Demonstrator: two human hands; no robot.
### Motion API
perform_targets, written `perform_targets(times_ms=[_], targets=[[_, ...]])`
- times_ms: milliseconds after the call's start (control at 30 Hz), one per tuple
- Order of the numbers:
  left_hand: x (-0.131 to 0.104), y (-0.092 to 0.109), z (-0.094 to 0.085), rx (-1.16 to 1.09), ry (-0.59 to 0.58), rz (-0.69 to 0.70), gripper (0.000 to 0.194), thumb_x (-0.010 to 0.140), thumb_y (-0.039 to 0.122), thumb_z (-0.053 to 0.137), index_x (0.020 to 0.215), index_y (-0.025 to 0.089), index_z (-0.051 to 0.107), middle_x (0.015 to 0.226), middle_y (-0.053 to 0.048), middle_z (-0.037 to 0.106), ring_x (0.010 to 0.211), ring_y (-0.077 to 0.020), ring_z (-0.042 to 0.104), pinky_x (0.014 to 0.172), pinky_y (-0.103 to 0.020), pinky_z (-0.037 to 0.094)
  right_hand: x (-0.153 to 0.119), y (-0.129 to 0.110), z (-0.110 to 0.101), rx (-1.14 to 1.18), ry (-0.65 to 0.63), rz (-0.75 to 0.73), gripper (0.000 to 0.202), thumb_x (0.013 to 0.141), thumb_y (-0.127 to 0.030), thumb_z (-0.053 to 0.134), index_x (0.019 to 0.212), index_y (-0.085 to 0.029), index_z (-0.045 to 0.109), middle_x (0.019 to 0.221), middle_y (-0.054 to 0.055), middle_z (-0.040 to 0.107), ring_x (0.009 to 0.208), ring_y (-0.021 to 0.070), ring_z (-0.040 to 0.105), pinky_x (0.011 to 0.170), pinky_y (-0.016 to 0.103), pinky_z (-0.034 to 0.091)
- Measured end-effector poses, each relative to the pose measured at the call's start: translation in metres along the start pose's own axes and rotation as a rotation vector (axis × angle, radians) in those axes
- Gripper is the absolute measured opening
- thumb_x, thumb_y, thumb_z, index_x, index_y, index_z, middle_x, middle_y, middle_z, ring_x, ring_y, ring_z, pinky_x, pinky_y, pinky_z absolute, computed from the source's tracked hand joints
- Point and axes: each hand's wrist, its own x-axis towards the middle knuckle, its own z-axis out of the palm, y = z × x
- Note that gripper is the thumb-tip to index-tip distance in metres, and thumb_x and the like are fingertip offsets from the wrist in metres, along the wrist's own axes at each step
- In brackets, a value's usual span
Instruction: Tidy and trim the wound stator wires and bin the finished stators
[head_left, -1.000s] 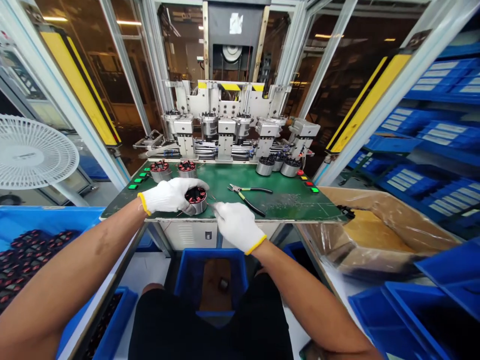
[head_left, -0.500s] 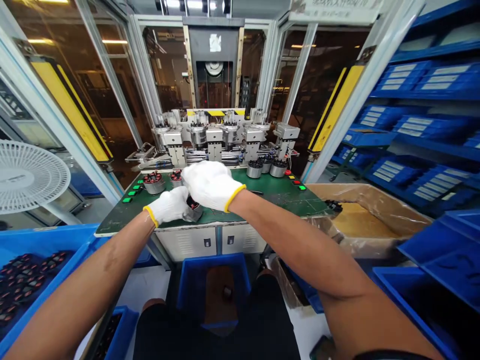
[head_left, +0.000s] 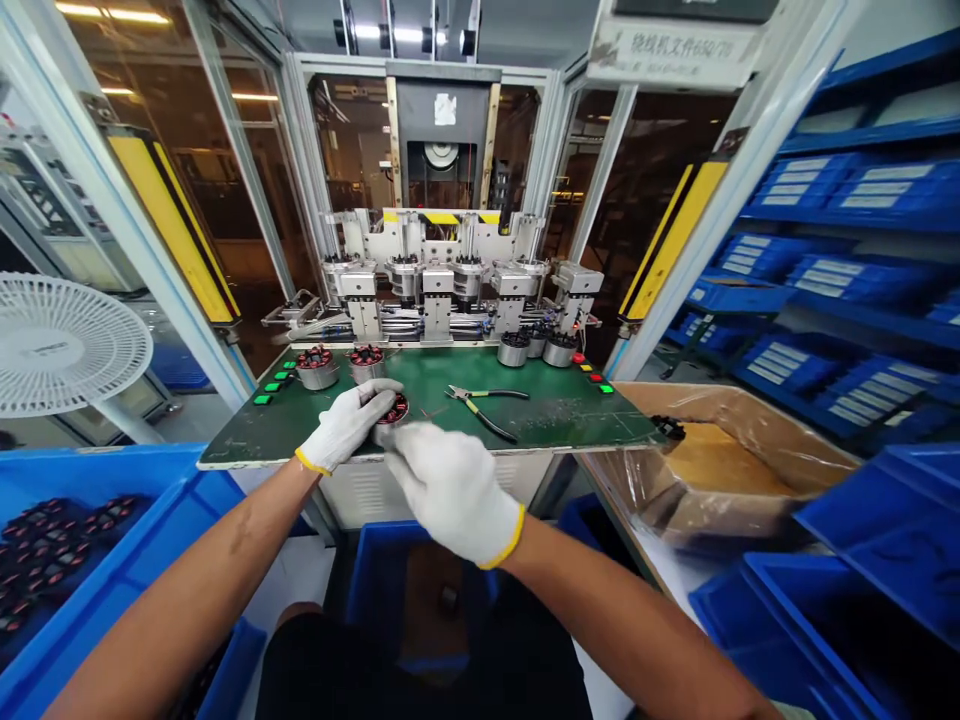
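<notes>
My left hand [head_left: 349,425], in a white glove with a yellow cuff, grips a motor stator [head_left: 395,407] with copper windings near the front edge of the green tabletop. Close in front of the stator is my right hand [head_left: 454,485], gloved too and partly blurred. Its fingers are curled together; whatever they pinch is hidden. Two wound stators, one at the left [head_left: 316,368] and one beside it [head_left: 367,361], stand behind my left hand. Pliers [head_left: 487,408] with green-and-black handles lie with jaws apart to the right of the stator.
Several metal stators with black tops [head_left: 514,348] stand at the back right of the green tabletop [head_left: 585,415]. Behind them is a winding machine [head_left: 439,300]. Blue bins [head_left: 150,520] flank me, and a cardboard box [head_left: 720,400] sits right. A white fan [head_left: 60,345] stands left.
My right hand has moved down and toward me, away from above the stator, uncovering the pliers. My left hand stays on the stator. The view has shifted slightly.
</notes>
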Motion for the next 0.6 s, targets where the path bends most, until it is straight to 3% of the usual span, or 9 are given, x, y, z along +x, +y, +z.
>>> perform_targets(times_ms=[100, 200, 333, 400, 500, 600], targets=[[-0.003, 0.005, -0.001, -0.206, -0.043, -0.044, 0.058, 0.076, 0.047, 0.06, 0.124, 0.015, 0.051, 0.111, -0.009, 0.064, 0.097, -0.0219, 0.062, 0.09, -0.038, 0.05, -0.013, 0.009, 0.028, -0.145, -0.112, 0.166, 0.035, 0.099, -0.027, 0.035, 0.129, -0.023, 0.052, 0.131, 0.007, 0.055, 0.083, 0.0206, 0.064, 0.07, 0.031, 0.049], [-0.006, 0.01, -0.001, -0.348, -0.119, -0.137, 0.071, 0.065, 0.038, 0.072, 0.127, 0.016, 0.046, 0.099, -0.006, 0.066, 0.075, -0.017, 0.064, 0.075, -0.035, 0.055, -0.002, 0.016, 0.044, -0.164, -0.109, 0.214, 0.04, 0.097, -0.025, 0.035, 0.136, -0.023, 0.043, 0.141, 0.007, 0.046, 0.083, 0.0206, 0.065, 0.069, 0.032, 0.05], [-0.006, 0.011, -0.001, -0.398, -0.122, -0.16, 0.068, 0.067, 0.039, 0.072, 0.125, 0.015, 0.047, 0.092, -0.004, 0.067, 0.069, -0.0154, 0.064, 0.072, -0.035, 0.056, 0.009, 0.023, 0.044, -0.119, -0.114, 0.224, 0.046, 0.095, -0.029, 0.042, 0.141, -0.022, 0.035, 0.122, 0.01, 0.059, 0.082, 0.0223, 0.065, 0.07, 0.032, 0.049], [-0.006, 0.009, -0.002, -0.387, -0.118, -0.16, 0.067, 0.067, 0.039, 0.073, 0.125, 0.015, 0.049, 0.086, -0.002, 0.066, 0.067, -0.0153, 0.063, 0.071, -0.034, 0.056, 0.006, 0.025, 0.039, -0.184, -0.137, 0.257, 0.041, 0.096, -0.029, 0.041, 0.136, -0.02, 0.041, 0.105, 0.011, 0.065, 0.08, 0.0244, 0.065, 0.069, 0.033, 0.048], [-0.005, 0.008, -0.003, -0.346, -0.134, -0.154, 0.063, 0.069, 0.038, 0.072, 0.124, 0.016, 0.051, 0.08, 0.0, 0.065, 0.063, -0.0143, 0.062, 0.069, -0.033, 0.055, -0.002, 0.025, 0.034, -0.277, -0.175, 0.253, 0.024, 0.096, -0.025, 0.038, 0.107, -0.018, 0.058, 0.085, 0.01, 0.065, 0.076, 0.0262, 0.065, 0.068, 0.033, 0.047], [-0.002, 0.009, -0.002, -0.312, -0.167, -0.142, 0.062, 0.068, 0.039, 0.072, 0.123, 0.017, 0.053, 0.086, -0.002, 0.067, 0.066, -0.0151, 0.063, 0.07, -0.033, 0.054, -0.007, 0.015, 0.041, -0.206, -0.194, 0.188, 0.019, 0.094, -0.026, 0.042, 0.09, -0.018, 0.059, 0.077, 0.008, 0.065, 0.072, 0.0248, 0.065, 0.066, 0.032, 0.046]])
